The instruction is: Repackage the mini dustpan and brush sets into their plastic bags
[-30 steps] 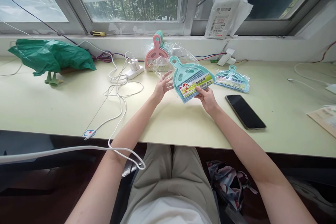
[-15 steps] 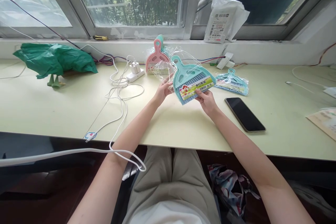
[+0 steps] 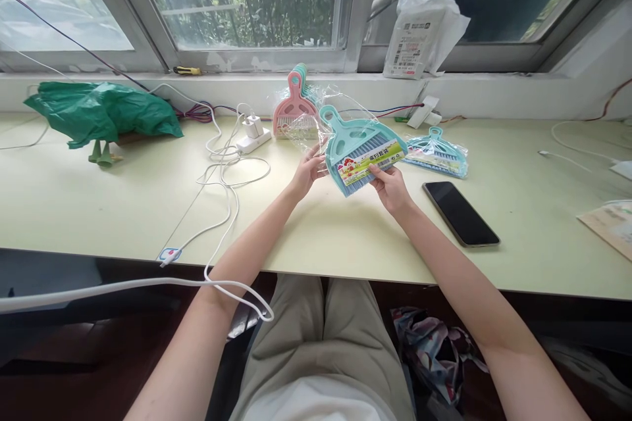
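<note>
A turquoise dustpan and brush set is tilted above the table, its blue bristles and printed label facing me. My right hand pinches its lower right edge, thumb over the label. At its left side, my left hand has its fingers closed on a clear plastic bag that spreads up and behind the set. Some of the left fingertips are hidden by the film and the dustpan. A second wrapped turquoise set lies flat to the right.
A pink dustpan set fronts several others against the wall. A phone lies to the right. White cables run from a power strip over the table's front edge. A green plastic bag sits at left.
Almost nothing differs. The dustpan set has turned very slightly in my hands, and the view has shifted a little; both hands keep their hold.
</note>
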`<act>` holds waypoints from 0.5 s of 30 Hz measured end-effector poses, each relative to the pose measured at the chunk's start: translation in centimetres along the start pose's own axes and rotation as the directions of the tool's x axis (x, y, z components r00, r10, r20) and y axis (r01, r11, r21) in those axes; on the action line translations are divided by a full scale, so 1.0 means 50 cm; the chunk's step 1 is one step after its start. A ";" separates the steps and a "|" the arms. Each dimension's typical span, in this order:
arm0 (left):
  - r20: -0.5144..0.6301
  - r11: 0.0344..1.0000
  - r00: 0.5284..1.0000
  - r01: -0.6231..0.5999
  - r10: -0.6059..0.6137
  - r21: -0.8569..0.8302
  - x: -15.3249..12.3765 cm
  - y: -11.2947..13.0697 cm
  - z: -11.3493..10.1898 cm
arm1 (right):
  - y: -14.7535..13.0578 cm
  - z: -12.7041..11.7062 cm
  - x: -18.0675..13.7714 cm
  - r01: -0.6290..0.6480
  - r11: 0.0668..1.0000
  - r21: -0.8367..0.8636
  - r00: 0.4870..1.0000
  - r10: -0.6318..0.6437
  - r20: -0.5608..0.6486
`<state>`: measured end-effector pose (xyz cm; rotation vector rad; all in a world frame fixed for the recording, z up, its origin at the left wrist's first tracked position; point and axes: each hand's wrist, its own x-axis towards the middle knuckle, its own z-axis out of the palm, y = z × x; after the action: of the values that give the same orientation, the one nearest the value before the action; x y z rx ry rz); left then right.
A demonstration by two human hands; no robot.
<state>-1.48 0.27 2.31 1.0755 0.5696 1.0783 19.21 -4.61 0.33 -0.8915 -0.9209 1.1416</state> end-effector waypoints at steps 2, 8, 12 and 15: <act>-0.008 1.000 1.000 0.002 -0.002 0.007 -0.001 -0.004 0.001 | 0.001 -0.002 0.002 -0.024 1.000 0.001 1.000 0.024 0.006; 0.000 1.000 1.000 0.027 -0.027 0.009 -0.005 -0.017 0.011 | 0.013 -0.008 0.006 -0.040 0.999 0.023 0.999 0.040 0.005; 0.042 0.998 0.997 0.057 -0.057 0.001 -0.006 -0.028 0.015 | 0.021 -0.009 0.007 -0.006 1.000 0.023 1.000 0.007 -0.016; 0.083 0.996 0.993 0.083 -0.083 0.013 -0.004 -0.035 0.013 | 0.022 -0.008 0.007 0.008 1.000 0.015 0.999 -0.007 -0.036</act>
<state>-0.31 -0.33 0.96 1.0904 0.5480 0.9546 19.26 -4.09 -0.80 -0.8928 -0.8843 1.1210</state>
